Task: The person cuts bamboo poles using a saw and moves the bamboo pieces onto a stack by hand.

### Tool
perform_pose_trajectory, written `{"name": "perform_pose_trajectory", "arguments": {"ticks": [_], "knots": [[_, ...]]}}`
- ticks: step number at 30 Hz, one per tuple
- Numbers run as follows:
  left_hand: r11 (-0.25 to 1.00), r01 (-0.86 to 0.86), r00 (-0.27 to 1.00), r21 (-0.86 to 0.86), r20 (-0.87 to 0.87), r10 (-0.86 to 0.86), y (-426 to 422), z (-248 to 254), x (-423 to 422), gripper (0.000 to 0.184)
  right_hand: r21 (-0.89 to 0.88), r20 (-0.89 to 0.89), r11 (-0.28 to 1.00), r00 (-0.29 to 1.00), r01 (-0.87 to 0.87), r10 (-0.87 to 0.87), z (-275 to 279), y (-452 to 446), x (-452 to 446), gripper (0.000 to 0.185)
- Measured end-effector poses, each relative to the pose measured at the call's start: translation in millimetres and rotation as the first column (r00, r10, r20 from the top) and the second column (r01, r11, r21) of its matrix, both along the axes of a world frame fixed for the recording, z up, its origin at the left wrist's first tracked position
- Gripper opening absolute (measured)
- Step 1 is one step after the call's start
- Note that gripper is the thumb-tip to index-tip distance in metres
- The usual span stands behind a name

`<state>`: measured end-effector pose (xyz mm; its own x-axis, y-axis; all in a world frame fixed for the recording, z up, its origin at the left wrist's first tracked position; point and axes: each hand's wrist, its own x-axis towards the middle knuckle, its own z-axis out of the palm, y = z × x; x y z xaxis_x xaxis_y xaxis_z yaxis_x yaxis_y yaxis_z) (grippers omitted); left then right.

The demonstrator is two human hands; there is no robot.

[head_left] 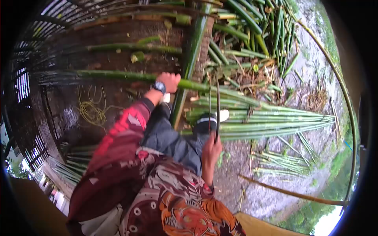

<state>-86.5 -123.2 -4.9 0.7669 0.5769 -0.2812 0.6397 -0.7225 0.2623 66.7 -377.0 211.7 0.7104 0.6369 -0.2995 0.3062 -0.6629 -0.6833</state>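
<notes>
We're holding the green pole (130, 75) in a curled left hand (170, 82), bow saw (218, 106) in a closed right hand (212, 151); risking blade (210, 104) bind if the pole's rolling.

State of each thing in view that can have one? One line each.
Left hand: closed on the bamboo pole
Right hand: closed on the bow saw
Bamboo pole: lying across the thick green crossbar
Bow saw: blade crosses the pole in view; cut depth unclear
Wristwatch: worn on left wrist
Yellow rope: loosely coiled on ground
Long poles: lying side by side
</notes>
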Motion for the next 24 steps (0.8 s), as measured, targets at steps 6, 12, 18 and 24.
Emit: {"name": "perform_pose_trajectory", "arguments": {"ticks": [6,12,18,24], "knots": [[0.999,0.019,0.999,-0.041,0.027,-0.018,9,18,7,0.017,-0.204,-0.183,0.977,0.978,0.058,-0.096,16,-4,5,0.036],[0.996,0.005,0.995,-0.091,-0.094,-0.013,8,29,11,0.034,-0.111,-0.126,0.994,0.992,-0.008,-0.006,-63,68,34,0.037],[0.868,0.056,0.952,-0.493,-0.235,-0.195,61,33,31,0.04,0.064,-0.087,0.995,0.994,0.072,-0.066,-97,64,28,0.037],[0.999,-0.033,0.996,-0.027,0.087,0.035,15,36,6,0.043,0.145,-0.074,0.986,0.995,0.083,-0.073,-116,52,21,0.03]]}}
